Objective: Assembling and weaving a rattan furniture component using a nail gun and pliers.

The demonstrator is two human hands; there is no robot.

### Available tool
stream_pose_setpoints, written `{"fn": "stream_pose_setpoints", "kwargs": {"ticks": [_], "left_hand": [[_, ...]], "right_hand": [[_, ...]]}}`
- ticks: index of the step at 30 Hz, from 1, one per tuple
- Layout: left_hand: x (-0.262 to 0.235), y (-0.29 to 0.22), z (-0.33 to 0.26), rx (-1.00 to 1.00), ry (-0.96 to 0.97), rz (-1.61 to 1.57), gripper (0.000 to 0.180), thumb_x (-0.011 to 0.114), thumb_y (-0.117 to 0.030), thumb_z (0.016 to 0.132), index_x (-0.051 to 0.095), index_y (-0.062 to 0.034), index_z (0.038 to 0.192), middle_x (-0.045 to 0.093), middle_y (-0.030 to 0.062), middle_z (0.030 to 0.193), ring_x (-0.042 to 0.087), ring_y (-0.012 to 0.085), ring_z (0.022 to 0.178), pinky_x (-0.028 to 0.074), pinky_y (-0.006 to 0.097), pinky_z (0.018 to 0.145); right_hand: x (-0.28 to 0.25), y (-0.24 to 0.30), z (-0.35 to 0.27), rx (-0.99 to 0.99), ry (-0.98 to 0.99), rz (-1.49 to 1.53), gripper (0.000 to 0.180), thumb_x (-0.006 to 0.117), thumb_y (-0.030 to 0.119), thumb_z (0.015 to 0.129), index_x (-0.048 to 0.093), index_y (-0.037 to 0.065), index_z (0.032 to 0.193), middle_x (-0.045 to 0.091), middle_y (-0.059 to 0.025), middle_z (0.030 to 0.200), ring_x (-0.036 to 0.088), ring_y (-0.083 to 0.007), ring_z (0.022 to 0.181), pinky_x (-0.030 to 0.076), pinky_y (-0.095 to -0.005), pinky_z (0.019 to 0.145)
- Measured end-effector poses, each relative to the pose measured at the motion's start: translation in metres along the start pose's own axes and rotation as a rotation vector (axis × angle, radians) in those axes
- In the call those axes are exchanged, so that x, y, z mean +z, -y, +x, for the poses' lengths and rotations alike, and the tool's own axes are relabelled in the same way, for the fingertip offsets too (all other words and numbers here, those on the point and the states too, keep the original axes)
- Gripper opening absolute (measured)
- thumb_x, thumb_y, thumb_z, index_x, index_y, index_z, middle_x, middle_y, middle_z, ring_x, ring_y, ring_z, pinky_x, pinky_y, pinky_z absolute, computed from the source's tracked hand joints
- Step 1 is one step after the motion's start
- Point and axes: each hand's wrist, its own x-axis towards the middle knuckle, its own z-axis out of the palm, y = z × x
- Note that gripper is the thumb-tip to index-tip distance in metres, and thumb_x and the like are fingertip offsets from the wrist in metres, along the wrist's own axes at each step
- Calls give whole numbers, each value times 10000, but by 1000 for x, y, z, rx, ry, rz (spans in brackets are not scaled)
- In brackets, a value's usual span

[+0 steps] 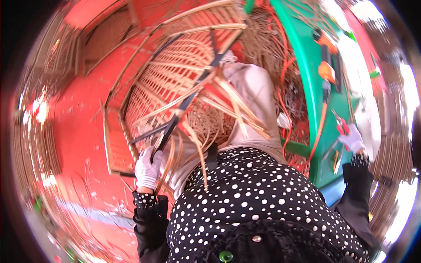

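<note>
My left hand [148, 170], in a white glove, is closed around the lower end of a black frame bar [169, 129] of a partly woven rattan piece [175, 61]. This piece leans across my lap, its open lattice facing up, with loose rattan strands [239, 103] sticking out toward me. Off to the right, my gloved right hand [352, 140] is at the green table [302, 52], its fingers closed at the red handles of a pair of pliers [340, 125]. The exact grip of those fingers is small and partly hidden.
An orange-and-black power tool [326, 65] with an orange cord [319, 127] lies on the table, near a small yellow-handled tool [336, 162]. Rattan scraps [258, 39] are heaped beyond my legs. Another woven panel [109, 33] stands far left on the red floor [83, 118].
</note>
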Motion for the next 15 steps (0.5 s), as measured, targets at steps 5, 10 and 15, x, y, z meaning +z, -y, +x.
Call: {"fn": "stream_pose_setpoints", "kwargs": {"ticks": [5,10,15], "left_hand": [[6,3,-17,49,-232,6,240,613,-202,778,618,-76,982,585,131,856,578,302,795,455,373,710],[11,-3,-14,-81,-184,-134,247,646,-183,725,638,-67,942,606,139,869,590,314,808,477,375,722],[21,-26,-9,39,-267,-185,216,656,-185,731,615,-84,918,561,117,806,559,314,799,458,404,691]], "right_hand": [[-17,40,-6,-464,-232,427,497,613,81,692,464,18,1161,570,-140,1015,575,-208,922,459,-316,805],[20,237,-86,-1149,-202,14,583,665,163,639,489,62,1186,557,-150,1081,551,-300,1001,447,-364,873],[76,342,-132,-1298,-105,-491,656,674,337,638,467,32,1181,539,-172,1021,541,-323,941,426,-418,820]]}}
